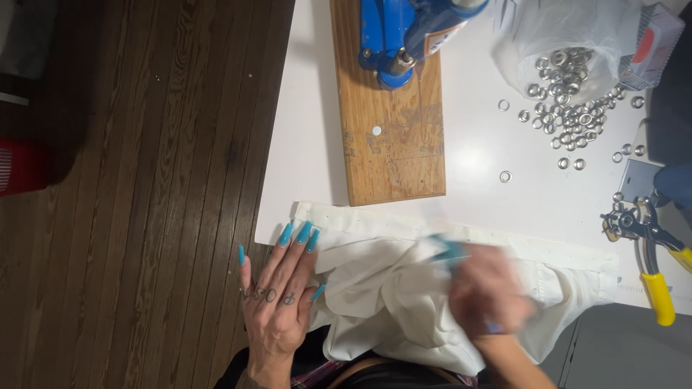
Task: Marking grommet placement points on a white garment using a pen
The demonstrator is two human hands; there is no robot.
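While the left hand (277,299) lies flat, released, on the white cloth (389,288), the blurred right hand's (490,292) grip is unreadable.

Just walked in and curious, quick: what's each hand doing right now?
Left hand: open, flat, fingers spread on the edge of the white cloth.
Right hand: motion-blurred over the cloth; open or closed cannot be told.

Your left hand (277,302) lies flat on the white cloth (389,295) at lower centre; your right hand (490,292) blurs beside it.
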